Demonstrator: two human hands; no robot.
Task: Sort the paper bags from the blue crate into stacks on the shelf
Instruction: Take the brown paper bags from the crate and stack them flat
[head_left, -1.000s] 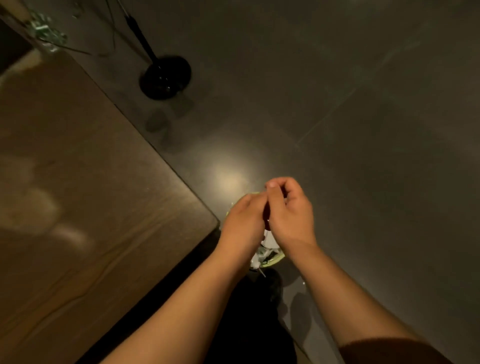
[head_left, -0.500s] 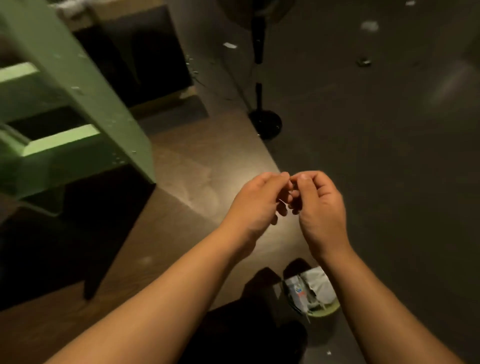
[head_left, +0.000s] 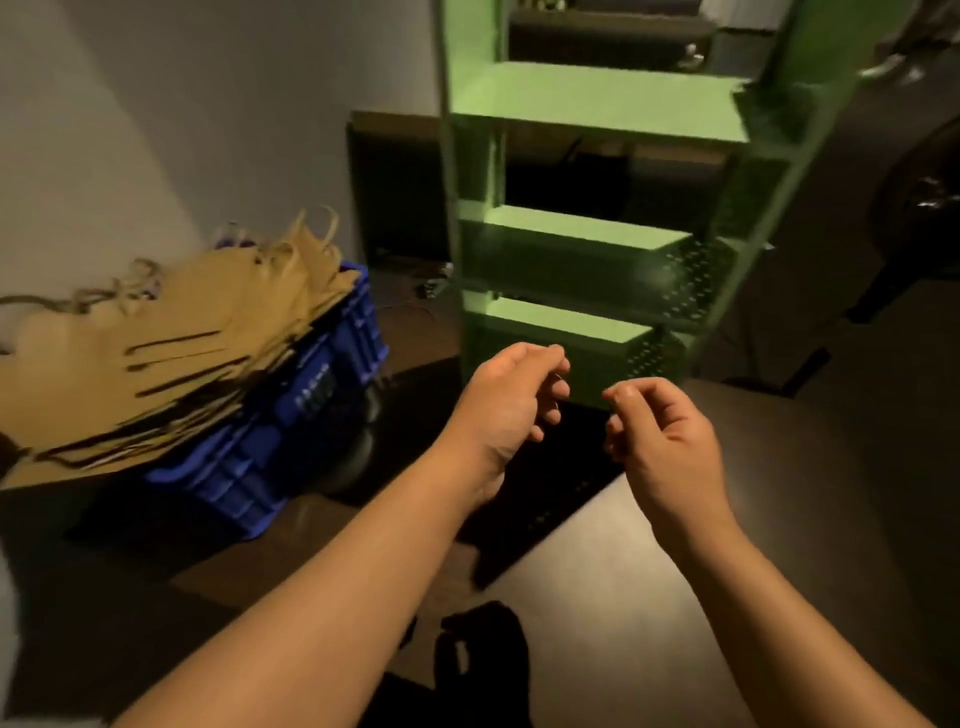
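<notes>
A blue crate (head_left: 291, 415) stands on the floor at the left, heaped with flat brown paper bags (head_left: 171, 348) whose handles stick up at the back. A green metal shelf (head_left: 582, 239) with several bare boards rises straight ahead. My left hand (head_left: 511, 400) and my right hand (head_left: 660, 441) hover side by side in front of the lowest board, a small gap between them. Both have loosely curled fingers and hold nothing. The crate lies well to the left of my left hand.
A pale wall (head_left: 182, 114) runs behind the crate. Dark floor (head_left: 649, 597) spreads below my arms. A dark round object (head_left: 924, 197) sits at the right edge beside the shelf. Dark boxes (head_left: 395, 182) stand behind the shelf.
My view has swung left and up from the floor and a small bin to the shelf and crate. My hands, pressed together before, have drawn apart.
</notes>
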